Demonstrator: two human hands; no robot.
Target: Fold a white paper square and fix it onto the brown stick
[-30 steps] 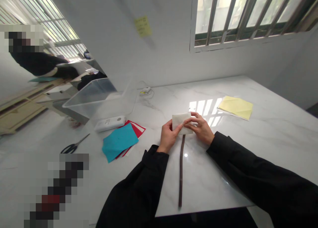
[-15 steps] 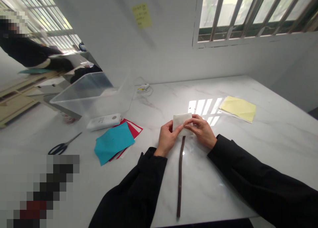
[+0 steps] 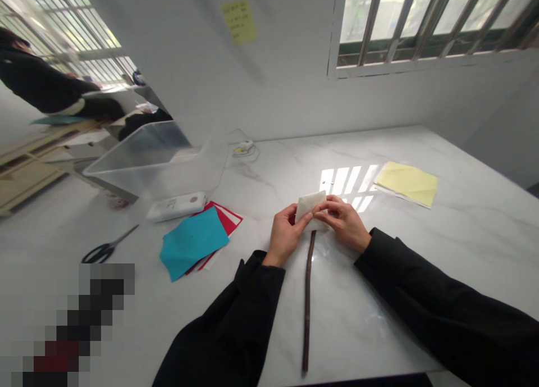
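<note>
Since the earlier frame the white folded paper [image 3: 310, 203] has tipped a bit, its top edge now slanting up to the right, and my hands have barely shifted; the view itself has swung slightly, so the bench items sit a touch differently in frame. Left hand [image 3: 285, 235] has its grip closed on the paper's left edge, thumb on the near face, fingers behind. Right hand [image 3: 346, 223] pinches the paper's lower right part, fingertips meeting the left thumb approx. at the paper's middle. The paper is held just above the bench [image 3: 421, 252], near its centre, w/ the top end of the dark stick [image 3: 307, 297] right below it; can't tell if paper and stick touch. The stick lies flat, running from under the hands toward the near bench edge. To the left: teal sheet [image 3: 191, 242] lying over red sheets [image 3: 227, 217], a white device [image 3: 177, 207] just behind them, scissors [image 3: 107, 249] further left, and a clear plastic bin [image 3: 155, 162] behind the device. Yellow paper [image 3: 407, 183] lies well apart on the right, beside the sunlit patch. Another person in dark clothes [image 3: 42, 89] is at far left, background.
</note>
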